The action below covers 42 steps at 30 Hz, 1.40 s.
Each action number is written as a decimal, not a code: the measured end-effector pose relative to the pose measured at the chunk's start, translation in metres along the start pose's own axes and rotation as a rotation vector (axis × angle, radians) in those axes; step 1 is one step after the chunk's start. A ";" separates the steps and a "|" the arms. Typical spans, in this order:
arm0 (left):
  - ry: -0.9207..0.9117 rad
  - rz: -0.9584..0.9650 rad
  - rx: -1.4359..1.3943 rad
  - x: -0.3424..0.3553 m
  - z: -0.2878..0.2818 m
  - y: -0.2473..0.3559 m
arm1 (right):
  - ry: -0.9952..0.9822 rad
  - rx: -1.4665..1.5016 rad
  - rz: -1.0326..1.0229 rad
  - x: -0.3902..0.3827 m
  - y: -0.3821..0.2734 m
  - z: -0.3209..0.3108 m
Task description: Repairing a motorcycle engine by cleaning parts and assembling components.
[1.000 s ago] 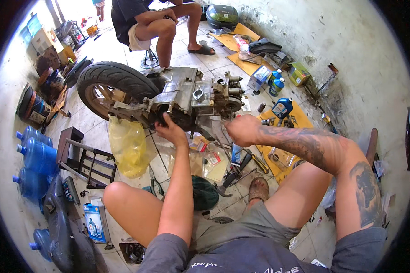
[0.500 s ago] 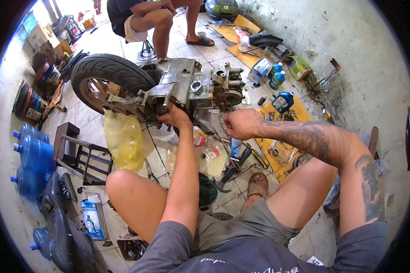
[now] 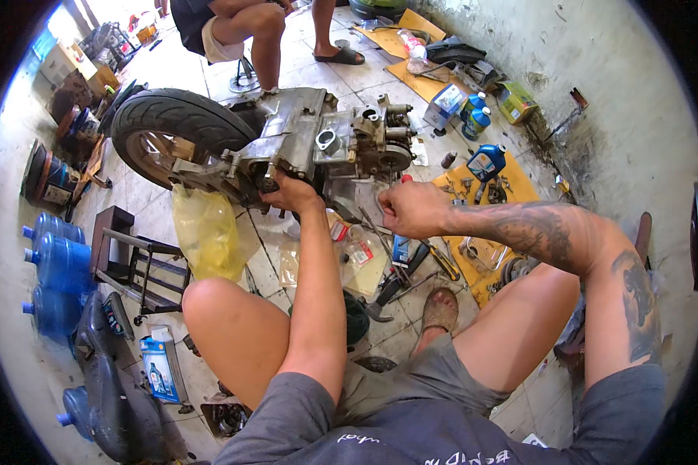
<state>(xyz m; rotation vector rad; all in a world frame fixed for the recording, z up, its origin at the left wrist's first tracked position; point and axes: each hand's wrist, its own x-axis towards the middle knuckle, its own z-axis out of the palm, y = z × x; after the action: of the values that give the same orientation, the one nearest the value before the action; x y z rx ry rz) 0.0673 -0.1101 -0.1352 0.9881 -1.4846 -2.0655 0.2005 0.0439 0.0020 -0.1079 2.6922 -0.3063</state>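
Note:
A grey metal scooter engine [image 3: 287, 128] lies on the floor in front of me, joined to a rear wheel with a black tire [image 3: 182, 124] at its left. My left hand [image 3: 291, 194] is curled round a dark part at the engine's near side, its fingertips partly hidden. To the right, below the round pulley-like wheel [image 3: 394, 159] on the engine's end, my right hand [image 3: 412, 209] is closed in a fist. A small red piece [image 3: 406, 178] shows at the top of that fist; what the fingers hold is mostly hidden.
A yellow plastic bag [image 3: 205, 232] hangs by the wheel. A hammer [image 3: 376, 310] and pliers [image 3: 444, 263] lie near my foot. Loose parts and a blue bottle [image 3: 486, 163] sit on yellow cardboard [image 3: 520, 182]. Beyond the engine sits another person [image 3: 248, 31]; blue water jugs [image 3: 58, 263] stand left.
The view has shifted slightly, so the engine appears a little further left and higher. A red piece now shows above my right fist. My left hand keeps its place on the engine.

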 end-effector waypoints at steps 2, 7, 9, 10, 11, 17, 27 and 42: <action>0.047 0.030 -0.185 0.004 0.004 -0.002 | 0.035 -0.005 -0.039 0.001 0.002 0.001; 0.035 0.002 -0.162 0.001 0.007 -0.004 | 0.097 0.061 -0.093 0.002 0.015 0.011; 0.028 -0.040 -0.220 -0.001 0.009 -0.003 | 0.131 0.085 -0.110 0.002 0.020 0.015; 0.032 -0.044 -0.193 0.002 0.007 -0.003 | 0.153 0.095 -0.133 0.003 0.021 0.017; 0.037 -0.044 -0.188 0.004 0.007 -0.004 | 0.147 0.098 -0.135 0.005 0.023 0.020; 0.103 0.099 0.018 0.014 0.001 -0.013 | 0.233 -0.131 -0.177 0.005 0.003 0.019; -0.115 0.246 0.017 -0.049 -0.036 -0.051 | 0.524 -0.729 -0.245 0.013 0.002 0.044; -1.297 -0.537 -0.341 -0.094 -0.022 -0.018 | 0.525 -0.796 -0.236 0.006 0.009 0.045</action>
<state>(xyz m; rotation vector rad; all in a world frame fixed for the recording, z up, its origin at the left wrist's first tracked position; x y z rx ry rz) 0.1473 -0.0540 -0.1270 -0.2915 -1.2407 -3.5035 0.2138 0.0432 -0.0418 -0.6577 3.1439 0.7955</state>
